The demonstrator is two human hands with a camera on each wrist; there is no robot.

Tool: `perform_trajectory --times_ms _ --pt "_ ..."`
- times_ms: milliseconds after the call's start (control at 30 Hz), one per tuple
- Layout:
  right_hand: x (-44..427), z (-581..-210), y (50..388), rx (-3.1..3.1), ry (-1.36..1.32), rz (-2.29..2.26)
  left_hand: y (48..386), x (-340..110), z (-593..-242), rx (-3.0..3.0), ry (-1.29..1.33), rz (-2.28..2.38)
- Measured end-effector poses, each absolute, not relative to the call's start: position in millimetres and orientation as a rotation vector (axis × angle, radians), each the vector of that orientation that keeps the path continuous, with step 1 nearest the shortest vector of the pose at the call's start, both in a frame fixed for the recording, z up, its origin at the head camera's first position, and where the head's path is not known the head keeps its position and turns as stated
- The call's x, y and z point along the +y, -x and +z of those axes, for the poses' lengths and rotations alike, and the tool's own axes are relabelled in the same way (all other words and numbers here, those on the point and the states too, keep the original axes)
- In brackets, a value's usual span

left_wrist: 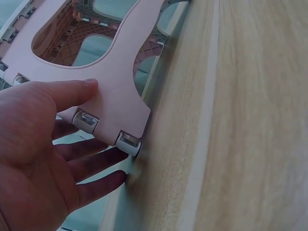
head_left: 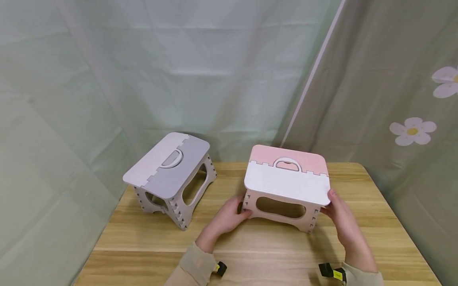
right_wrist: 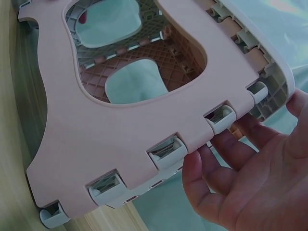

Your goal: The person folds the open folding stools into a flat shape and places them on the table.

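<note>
A pink and white folding step stool (head_left: 286, 178) stands unfolded toward the right of the table, its white carry handle showing on top. At its left side, my left hand (head_left: 229, 216) grips a leg, thumb on the pink front panel (left_wrist: 115, 91) and fingers behind the hinged corner. On the opposite side my right hand (head_left: 341, 218) holds the stool, thumb at the top's edge and fingers curled under along the side hinges (right_wrist: 168, 151). Whether the feet bear fully on the wood I cannot tell.
A grey and white folding stool (head_left: 168, 171) stands unfolded and angled at the table's left. Both stools are on a wooden table (head_left: 272, 254). Pale curtains (head_left: 200, 79) hang close behind and at the sides, with printed white flowers (head_left: 413, 131) at the right.
</note>
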State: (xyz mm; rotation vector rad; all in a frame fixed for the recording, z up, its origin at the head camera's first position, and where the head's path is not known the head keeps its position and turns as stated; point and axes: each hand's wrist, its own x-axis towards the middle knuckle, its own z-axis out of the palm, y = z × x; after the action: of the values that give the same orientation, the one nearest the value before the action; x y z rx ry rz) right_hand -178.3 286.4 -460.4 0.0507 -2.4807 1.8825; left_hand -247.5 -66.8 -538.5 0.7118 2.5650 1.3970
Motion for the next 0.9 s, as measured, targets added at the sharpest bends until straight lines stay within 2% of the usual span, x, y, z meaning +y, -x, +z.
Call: perform_trajectory --times_ms 200,533,900 --pt "284.6 -459.7 179.3 -2.478 -0.048 1.876 247.9 -67.6 -537.9 2.577 -0.744 1.403" --pt "287.3 -471.4 184.6 -2.388 -0.106 1.98 245.9 -69.3 -535.8 2.612 -0.643 1.402" --pt "288.1 -482.0 190.8 -2.571 0.005 1.9 245.5 -73.1 -532.2 2.672 -0.568 1.341"
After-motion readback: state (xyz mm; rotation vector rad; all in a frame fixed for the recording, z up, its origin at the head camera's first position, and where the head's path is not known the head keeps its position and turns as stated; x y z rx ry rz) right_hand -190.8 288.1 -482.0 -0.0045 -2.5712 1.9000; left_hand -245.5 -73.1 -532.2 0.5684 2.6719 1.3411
